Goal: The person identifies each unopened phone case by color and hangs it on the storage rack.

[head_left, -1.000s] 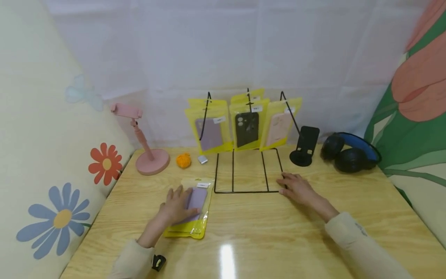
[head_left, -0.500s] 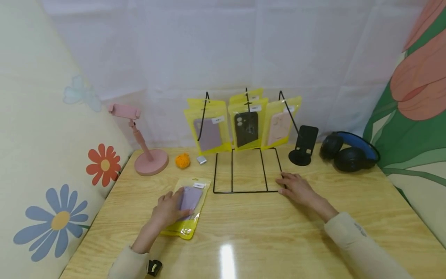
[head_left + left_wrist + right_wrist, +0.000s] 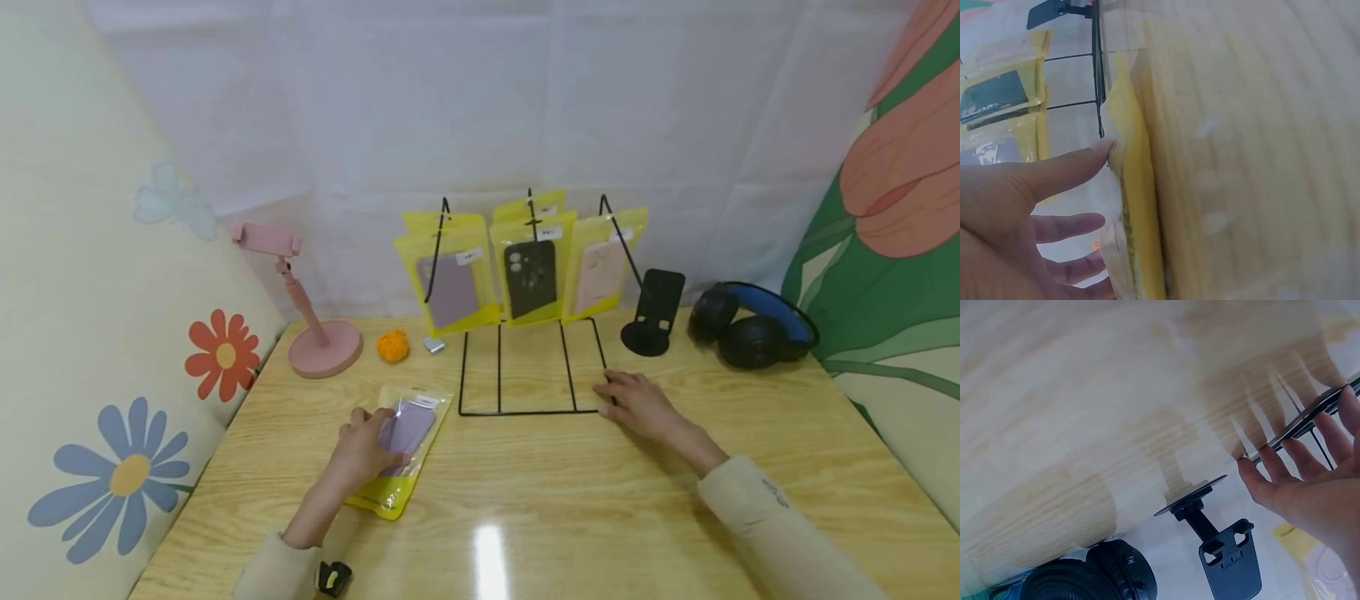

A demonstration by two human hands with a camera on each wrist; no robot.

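Observation:
My left hand [image 3: 360, 454] is over a packaged phone case [image 3: 411, 425], a lilac case in a clear and yellow bag on the table. Thumb and fingers pinch it across its width; in the left wrist view the thumb tip meets the bag [image 3: 1138, 181] near its edge. A black wire display rack [image 3: 517, 412] stands at the centre back, with bagged phone cases hanging from its hooks: lilac [image 3: 453, 292], black [image 3: 530, 279] and pale pink [image 3: 600, 275]. My right hand [image 3: 641, 406] rests its fingertips on the right side of the rack's base, fingers spread and slightly bent.
At the back left are a pink phone stand [image 3: 324, 348], an orange ball-like thing [image 3: 392, 345] and a small grey-silver block [image 3: 433, 344]. A black phone stand [image 3: 660, 304] and headphones [image 3: 750, 342] stand at the back right. A small black object [image 3: 333, 577] lies by the left sleeve.
My left hand and the packaged phone case have shifted slightly left; the bag has turned and its tilt has changed a little. The left fingers have drawn in. My right hand stays on the rack.

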